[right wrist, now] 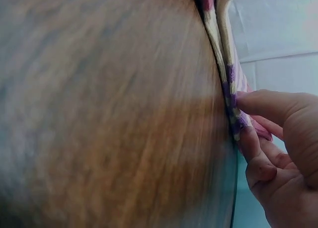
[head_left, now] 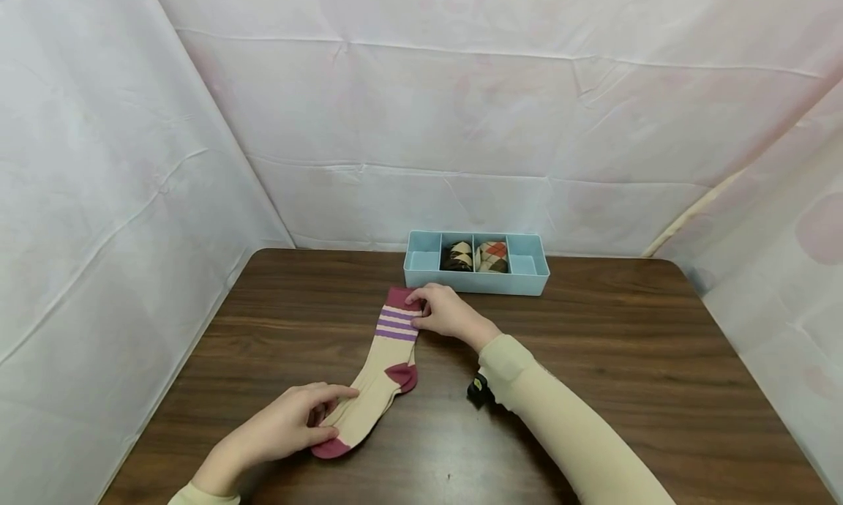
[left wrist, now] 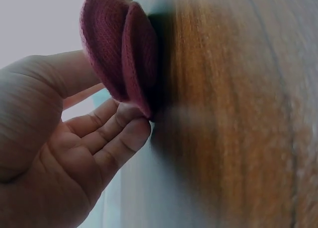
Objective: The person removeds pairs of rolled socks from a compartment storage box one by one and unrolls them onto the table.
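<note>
A pair of cream socks (head_left: 380,366) with maroon cuffs, heels and toes and purple stripes lies stacked on the table, cuffs toward the back. The left hand (head_left: 283,424) holds the toe end, thumb and fingers at its edges; in the left wrist view the hand (left wrist: 74,123) grips around the maroon toes (left wrist: 119,44), two layers showing. At the cuff end, the right hand (head_left: 454,316) pinches the right edge near the stripes. The right wrist view has the hand (right wrist: 283,143) with thumb and fingers on the purple-striped edge (right wrist: 232,99).
A light blue divided box (head_left: 477,282) stands at the table's back, with a dark patterned rolled item (head_left: 457,257) and an argyle one (head_left: 492,257) in its middle compartments. A small black object (head_left: 478,390) is beside the right sleeve. White sheeting hangs behind and at both sides.
</note>
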